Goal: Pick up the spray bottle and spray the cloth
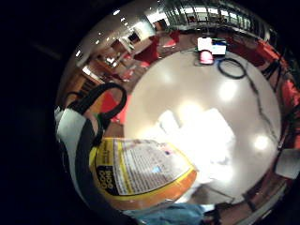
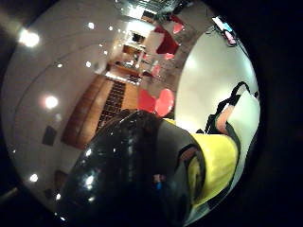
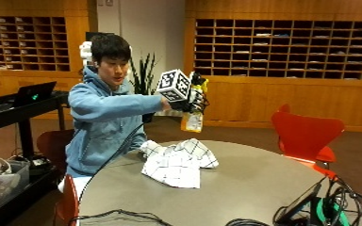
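Pickup's done: the gloved right hand [image 3: 190,101] grips the spray bottle [image 3: 193,120], held up in the air above the checked cloth [image 3: 178,163] on the desk [image 3: 256,188]. Next up, probably aim the nozzle down and squeeze.

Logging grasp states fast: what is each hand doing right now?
Right hand: fingers wrapped round the spray bottle, held up above the cloth.
Left hand: cannot be told, hidden behind the cloth.
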`<state>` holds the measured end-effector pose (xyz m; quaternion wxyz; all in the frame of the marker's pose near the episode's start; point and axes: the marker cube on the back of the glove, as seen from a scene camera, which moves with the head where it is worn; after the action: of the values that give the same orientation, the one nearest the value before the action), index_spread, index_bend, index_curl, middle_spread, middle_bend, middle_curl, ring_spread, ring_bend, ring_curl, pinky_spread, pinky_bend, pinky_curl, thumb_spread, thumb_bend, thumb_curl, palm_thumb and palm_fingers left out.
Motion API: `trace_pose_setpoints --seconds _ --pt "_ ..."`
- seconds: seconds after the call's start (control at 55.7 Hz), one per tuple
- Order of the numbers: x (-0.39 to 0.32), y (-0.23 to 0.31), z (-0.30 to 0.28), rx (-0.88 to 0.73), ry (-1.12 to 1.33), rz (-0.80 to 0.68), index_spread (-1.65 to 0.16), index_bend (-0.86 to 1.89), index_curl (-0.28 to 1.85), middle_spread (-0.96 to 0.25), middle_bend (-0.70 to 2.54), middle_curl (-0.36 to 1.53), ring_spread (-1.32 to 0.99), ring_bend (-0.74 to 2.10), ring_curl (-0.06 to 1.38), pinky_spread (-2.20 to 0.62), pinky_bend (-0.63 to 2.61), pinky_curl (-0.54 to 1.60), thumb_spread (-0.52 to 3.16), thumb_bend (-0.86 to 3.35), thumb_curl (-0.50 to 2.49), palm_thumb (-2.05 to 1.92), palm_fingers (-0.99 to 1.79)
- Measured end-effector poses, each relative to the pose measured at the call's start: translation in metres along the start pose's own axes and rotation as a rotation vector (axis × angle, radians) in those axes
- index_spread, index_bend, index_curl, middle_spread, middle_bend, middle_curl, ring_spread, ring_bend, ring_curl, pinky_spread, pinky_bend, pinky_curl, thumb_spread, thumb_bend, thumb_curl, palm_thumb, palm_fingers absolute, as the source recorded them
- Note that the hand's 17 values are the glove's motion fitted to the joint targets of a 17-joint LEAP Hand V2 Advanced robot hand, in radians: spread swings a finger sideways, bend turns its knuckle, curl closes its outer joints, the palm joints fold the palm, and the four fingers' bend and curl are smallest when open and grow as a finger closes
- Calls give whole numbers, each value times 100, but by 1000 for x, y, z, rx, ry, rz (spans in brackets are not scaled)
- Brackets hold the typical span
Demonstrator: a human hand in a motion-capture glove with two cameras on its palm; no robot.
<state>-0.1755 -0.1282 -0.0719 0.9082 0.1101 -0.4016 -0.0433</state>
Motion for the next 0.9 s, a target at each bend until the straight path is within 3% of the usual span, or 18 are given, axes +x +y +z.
trace_pose_setpoints --seconds 0.431,0.807,0.897 --pt "25 -16 148 295 -305 114 -20 37 50 -16 60 48 -19 55 43 -31 35 41 14 -4 73 95 138" --pt "58 -16 202 271 -292 162 -20 33 50 -16 57 47 -19 53 43 -31 35 41 19 -4 73 96 135" --pt "59 -17 202 202 -263 138 -21 31 50 -16 55 47 -18 52 43 -31 35 42 22 -4 73 95 134"
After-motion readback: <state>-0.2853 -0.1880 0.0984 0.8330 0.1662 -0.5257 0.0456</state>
